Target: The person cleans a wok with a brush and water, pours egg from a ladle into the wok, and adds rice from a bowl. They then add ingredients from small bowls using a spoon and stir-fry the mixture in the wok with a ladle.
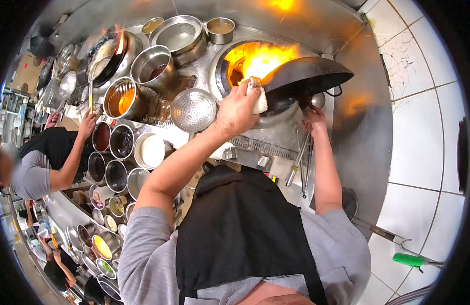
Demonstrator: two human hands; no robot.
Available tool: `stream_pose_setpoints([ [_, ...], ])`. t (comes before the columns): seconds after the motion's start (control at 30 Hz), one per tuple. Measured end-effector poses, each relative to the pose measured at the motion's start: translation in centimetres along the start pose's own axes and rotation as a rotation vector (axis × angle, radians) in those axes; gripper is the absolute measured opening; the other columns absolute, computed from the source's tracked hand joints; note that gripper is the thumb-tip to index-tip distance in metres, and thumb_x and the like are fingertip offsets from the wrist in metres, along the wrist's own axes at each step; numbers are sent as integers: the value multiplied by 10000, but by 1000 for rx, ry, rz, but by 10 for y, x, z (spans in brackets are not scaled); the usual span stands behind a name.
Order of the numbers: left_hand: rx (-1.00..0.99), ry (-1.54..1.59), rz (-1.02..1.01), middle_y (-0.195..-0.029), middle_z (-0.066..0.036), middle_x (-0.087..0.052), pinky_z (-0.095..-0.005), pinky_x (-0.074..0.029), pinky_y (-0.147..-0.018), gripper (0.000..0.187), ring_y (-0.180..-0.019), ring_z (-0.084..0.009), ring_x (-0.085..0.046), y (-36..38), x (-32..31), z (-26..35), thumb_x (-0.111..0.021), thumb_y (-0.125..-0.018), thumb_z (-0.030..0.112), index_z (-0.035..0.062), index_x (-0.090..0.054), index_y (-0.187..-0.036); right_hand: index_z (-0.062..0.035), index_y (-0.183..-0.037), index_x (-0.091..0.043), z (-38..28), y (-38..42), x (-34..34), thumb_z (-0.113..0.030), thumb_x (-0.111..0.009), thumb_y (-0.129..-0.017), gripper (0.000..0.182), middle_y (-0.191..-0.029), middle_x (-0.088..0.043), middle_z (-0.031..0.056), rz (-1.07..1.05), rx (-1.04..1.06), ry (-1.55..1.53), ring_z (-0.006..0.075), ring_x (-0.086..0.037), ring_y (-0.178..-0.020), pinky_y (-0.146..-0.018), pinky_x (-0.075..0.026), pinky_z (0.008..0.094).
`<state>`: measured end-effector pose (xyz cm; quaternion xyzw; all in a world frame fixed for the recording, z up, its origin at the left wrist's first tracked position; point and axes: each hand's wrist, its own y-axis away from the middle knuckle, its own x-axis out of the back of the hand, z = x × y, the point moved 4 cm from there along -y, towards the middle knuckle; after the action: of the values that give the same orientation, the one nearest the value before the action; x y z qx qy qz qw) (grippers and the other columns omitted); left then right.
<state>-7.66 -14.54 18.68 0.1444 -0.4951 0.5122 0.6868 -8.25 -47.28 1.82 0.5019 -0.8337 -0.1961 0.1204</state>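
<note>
Two bare hands are shown at a single dark wok (316, 72), which is tilted above the right side of a lit burner (219, 71); the flame (260, 60) rises beside its left edge. Whether the inner or the outer face of the wok is presented cannot be told with certainty.

Handling: the wok is judged to be rigid and fairly heavy for its breadth, tough rather than fragile, and probably slick with oil. Its metal is presumed hot, so that hold is best taken through padding at the left edge, or at a part set away from the flame. A small loop (339, 91) is seen at the right side, and a dark, handle-like part (304, 103) is seen below the body.

Grip: a folded white cloth (261, 102) is pinched in the left hand (237, 112), the fingers being closed around it. The right hand (315, 119) is curled just below the handle-like part, near the round metal bowl of a ladle (318, 100); which of these is grasped, if either, cannot be told.

Position: the wok lies beyond and between the two hands, its left edge just beside the cloth and its body extending rightward above the right hand.
</note>
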Motion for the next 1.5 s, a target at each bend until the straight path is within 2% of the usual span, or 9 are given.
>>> stream_pose_setpoints([
  [0.3,482,284,4,-1016,-308,-588,-497,-463,-871,455,-975,-476,-562,43,-75,-97,-650,-709,172,-58,-548,-1088,-101,-1372,-411,-81,-7,28,-323,-656,-890,585,-909,-640,97,32,133,429,141,-589,-505,-373,-450,273],
  [0.5,1066,997,85,-828,-112,-655,-354,-498,-647,256,-724,-216,-627,98,-134,-101,-618,-754,149,-25,-611,-942,-109,-1406,-378,-193,-34,-1,-320,-618,-919,583,-1087,-612,121,18,495,273,159,-628,-756,-459,-471,251],
  [0.63,1119,995,208,-838,-106,-642,-363,-500,-659,253,-716,-212,-618,68,-182,-99,-641,-739,120,-17,-578,-942,-25,-1423,-329,-204,-53,-52,-300,-727,-805,784,-1386,-450,217,600,1194,473,344,-481,-1241,-1021,-402,395],
  [0.7,1103,999,220,-872,-120,-643,-379,-506,-675,315,-755,-219,-624,56,-202,-117,-650,-740,127,-26,-568,-1003,-14,-1436,-283,-148,-85,-81,-265,-694,-824,778,-1395,-445,221,486,1131,461,382,-424,-1288,-1089,-315,420],
  [0.77,1106,1194,34,-941,-131,-642,-394,-512,-710,388,-812,-233,-631,50,-210,-117,-652,-746,138,-28,-545,-1080,-72,-1452,-273,-92,-93,-110,-202,-651,-835,734,-1193,-569,206,48,238,415,308,-641,-768,-580,-544,388],
  [0.83,1155,1058,103,-860,-92,-639,-381,-503,-642,231,-724,-205,-623,56,-217,-123,-635,-792,138,18,-579,-981,-120,-1460,-280,-46,-106,-128,-180,-646,-834,728,-1060,-596,174,68,224,452,213,-584,-569,-374,-451,301],
  [1.1,861,1056,-60,-1126,-237,-586,-420,-466,-876,662,-1030,-342,-587,129,-227,-94,-724,-756,430,-42,-513,-1168,-130,-1295,-570,-44,3,-142,-199,-685,-862,453,-737,-606,20,-909,-32,767,88,-547,-533,-440,-460,249],
  [1.33,512,406,-374,-1285,-293,-435,-470,-398,-1007,776,-1191,-444,-451,194,-261,-76,-724,-715,368,42,-399,-1340,-217,-1257,-586,-85,-115,-123,-248,-676,-816,450,-973,-695,148,457,628,819,376,-638,-947,-852,-482,502],
  [1.5,387,277,-110,-1438,-294,-285,-492,-304,-1100,746,-1335,-462,-303,137,-164,-33,-713,-734,228,96,-378,-1387,-172,-1315,-549,-21,-65,-189,-252,-713,-841,508,-878,-651,76,-672,14,676,138,-578,-501,-366,-403,257],
])
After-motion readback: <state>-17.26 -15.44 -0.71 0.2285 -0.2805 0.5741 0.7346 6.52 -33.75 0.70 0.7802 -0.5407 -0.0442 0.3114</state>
